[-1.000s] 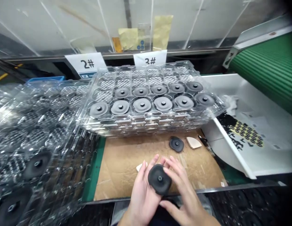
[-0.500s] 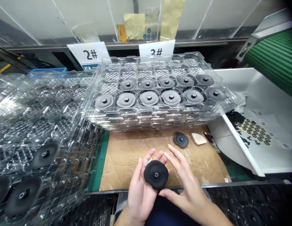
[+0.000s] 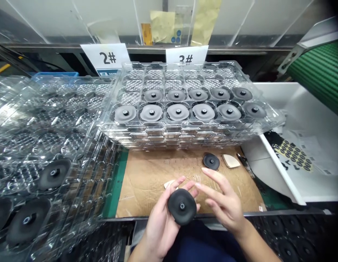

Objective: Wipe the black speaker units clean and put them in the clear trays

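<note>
Left hand (image 3: 163, 227): cradles disc (image 3: 182, 206)
Right hand (image 3: 226, 204): empty, spread
Disc: seemingly mid-handling; next move likely calls for steady support

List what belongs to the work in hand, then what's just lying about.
Likely part of the work:
black disc in the left hand
loose disc on the cardboard
clear tray holding similar discs

Apparently just about:
orange strip
yellow papers
pale wedge, role unclear
</note>
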A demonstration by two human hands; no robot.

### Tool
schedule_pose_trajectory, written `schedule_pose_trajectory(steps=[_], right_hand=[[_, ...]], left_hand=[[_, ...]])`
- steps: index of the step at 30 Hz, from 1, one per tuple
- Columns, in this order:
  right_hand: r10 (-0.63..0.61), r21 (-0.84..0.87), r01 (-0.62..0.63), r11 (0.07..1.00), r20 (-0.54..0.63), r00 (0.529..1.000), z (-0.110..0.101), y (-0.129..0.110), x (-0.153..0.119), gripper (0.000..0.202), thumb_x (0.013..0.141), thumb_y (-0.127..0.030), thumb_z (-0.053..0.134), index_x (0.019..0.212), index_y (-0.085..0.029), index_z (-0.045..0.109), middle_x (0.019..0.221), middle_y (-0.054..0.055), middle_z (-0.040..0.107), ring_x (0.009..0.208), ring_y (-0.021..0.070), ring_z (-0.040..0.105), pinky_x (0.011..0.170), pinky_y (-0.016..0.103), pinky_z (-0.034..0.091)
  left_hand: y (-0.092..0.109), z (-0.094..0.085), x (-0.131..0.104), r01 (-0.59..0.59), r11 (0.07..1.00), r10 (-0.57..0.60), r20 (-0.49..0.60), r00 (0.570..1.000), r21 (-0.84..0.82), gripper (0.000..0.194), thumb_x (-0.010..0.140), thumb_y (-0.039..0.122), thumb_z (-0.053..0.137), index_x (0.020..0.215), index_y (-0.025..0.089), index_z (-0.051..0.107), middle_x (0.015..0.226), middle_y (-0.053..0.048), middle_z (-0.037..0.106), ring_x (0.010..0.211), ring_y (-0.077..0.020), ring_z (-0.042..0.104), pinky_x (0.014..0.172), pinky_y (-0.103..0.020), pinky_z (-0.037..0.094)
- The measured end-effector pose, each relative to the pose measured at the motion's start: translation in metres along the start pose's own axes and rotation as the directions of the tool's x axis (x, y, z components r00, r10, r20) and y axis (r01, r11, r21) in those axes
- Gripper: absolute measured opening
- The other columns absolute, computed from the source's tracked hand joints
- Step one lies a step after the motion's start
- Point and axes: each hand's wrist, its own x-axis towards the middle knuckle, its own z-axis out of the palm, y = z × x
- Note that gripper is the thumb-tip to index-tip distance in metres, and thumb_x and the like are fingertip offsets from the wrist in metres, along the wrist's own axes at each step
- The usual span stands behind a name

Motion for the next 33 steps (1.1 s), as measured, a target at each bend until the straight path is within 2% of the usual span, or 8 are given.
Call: schedule_pose_trajectory(steps=[2, 4, 10, 15, 19, 21, 27, 33], right_hand=[[0.146, 0.041, -0.143, 0.989, -0.091, 0.985, 0.000, -0.004, -0.003, 0.035, 0.089, -0.023, 0.041, 0.121, -0.028, 0.054, 0.131, 0.008, 0.043, 0.117, 0.0277, 0.043, 0.095, 0.050, 0.036], [0.185, 0.056, -0.180, 0.982, -0.100, 0.978, 0.001, -0.010, -0.003, 0.034, 0.089, -0.022, 0.041, 0.120, -0.029, 0.055, 0.128, 0.008, 0.044, 0.115, 0.0270, 0.044, 0.094, 0.049, 0.037], [-0.164, -0.033, 0.168, 0.985, 0.090, 0.982, 0.004, -0.015, 0.005, 0.037, 0.090, -0.042, 0.039, 0.121, -0.029, 0.055, 0.135, 0.007, 0.039, 0.117, 0.0306, 0.042, 0.093, 0.051, 0.037], [0.023, 0.031, -0.019, 0.999, -0.115, 0.993, 0.002, -0.012, -0.005, 0.036, 0.091, -0.031, 0.035, 0.122, -0.029, 0.054, 0.130, 0.008, 0.042, 0.115, 0.0296, 0.043, 0.093, 0.052, 0.034], [-0.124, -0.024, 0.125, 0.992, 0.063, 0.990, 0.004, -0.015, -0.005, 0.036, 0.090, -0.037, 0.040, 0.121, -0.028, 0.056, 0.132, 0.008, 0.039, 0.116, 0.0311, 0.042, 0.092, 0.052, 0.034], [-0.131, -0.023, 0.133, 0.991, 0.074, 0.989, 0.005, -0.016, -0.004, 0.034, 0.090, -0.037, 0.041, 0.118, -0.028, 0.058, 0.131, 0.008, 0.041, 0.116, 0.0309, 0.042, 0.091, 0.051, 0.035], [0.182, 0.167, -0.153, 0.974, -0.172, 0.968, 0.003, -0.015, -0.011, 0.030, 0.088, -0.023, 0.042, 0.111, -0.027, 0.061, 0.119, 0.008, 0.050, 0.109, 0.0267, 0.046, 0.092, 0.046, 0.034], [0.446, 0.295, -0.411, 0.863, -0.058, 0.893, 0.013, -0.032, 0.007, 0.011, 0.083, -0.022, 0.058, 0.094, -0.024, 0.062, 0.081, 0.002, 0.054, 0.072, 0.0153, 0.051, 0.065, 0.028, 0.043]], left_hand=[[0.000, 0.000, -0.001, -0.014, 1.000, 0.014, 0.012, 1.000, 0.001, 0.037, 0.091, 0.031, 0.036, 0.121, 0.014, 0.049, 0.124, -0.013, 0.059, 0.115, -0.0284, 0.052, 0.092, -0.045, 0.045], [0.000, -0.001, -0.001, -0.023, 1.000, 0.023, 0.015, 1.000, 0.007, 0.036, 0.092, 0.030, 0.036, 0.121, 0.014, 0.049, 0.124, -0.012, 0.059, 0.115, -0.0282, 0.052, 0.091, -0.044, 0.046], [-0.002, -0.002, -0.001, -0.009, 0.999, 0.009, 0.005, 1.000, 0.043, 0.033, 0.091, 0.026, 0.037, 0.120, 0.015, 0.050, 0.120, -0.011, 0.061, 0.113, -0.0258, 0.054, 0.097, -0.042, 0.041], [0.000, 0.002, -0.002, -0.018, 0.999, 0.019, -0.020, 1.000, 0.034, 0.034, 0.091, 0.027, 0.037, 0.120, 0.014, 0.049, 0.123, -0.012, 0.059, 0.113, -0.0274, 0.054, 0.092, -0.045, 0.045], [-0.004, 0.000, 0.000, -0.030, 0.999, 0.030, 0.000, 1.000, 0.041, 0.035, 0.091, 0.025, 0.037, 0.122, 0.013, 0.047, 0.122, -0.012, 0.060, 0.114, -0.0244, 0.053, 0.097, -0.038, 0.042], [-0.005, 0.000, 0.000, -0.032, 0.998, 0.032, -0.001, 0.999, 0.051, 0.035, 0.091, 0.025, 0.037, 0.123, 0.012, 0.046, 0.122, -0.012, 0.060, 0.114, -0.0243, 0.053, 0.099, -0.039, 0.040], [-0.003, 0.007, -0.001, -0.014, 0.998, 0.017, -0.053, 0.998, 0.056, 0.034, 0.091, 0.026, 0.037, 0.121, 0.012, 0.048, 0.123, -0.013, 0.059, 0.114, -0.0284, 0.053, 0.091, -0.046, 0.047], [-0.008, 0.007, 0.000, -0.006, 0.998, 0.012, -0.086, 0.996, 0.066, 0.033, 0.089, 0.028, 0.042, 0.118, 0.015, 0.052, 0.120, -0.010, 0.062, 0.114, -0.0265, 0.053, 0.100, -0.043, 0.039]])
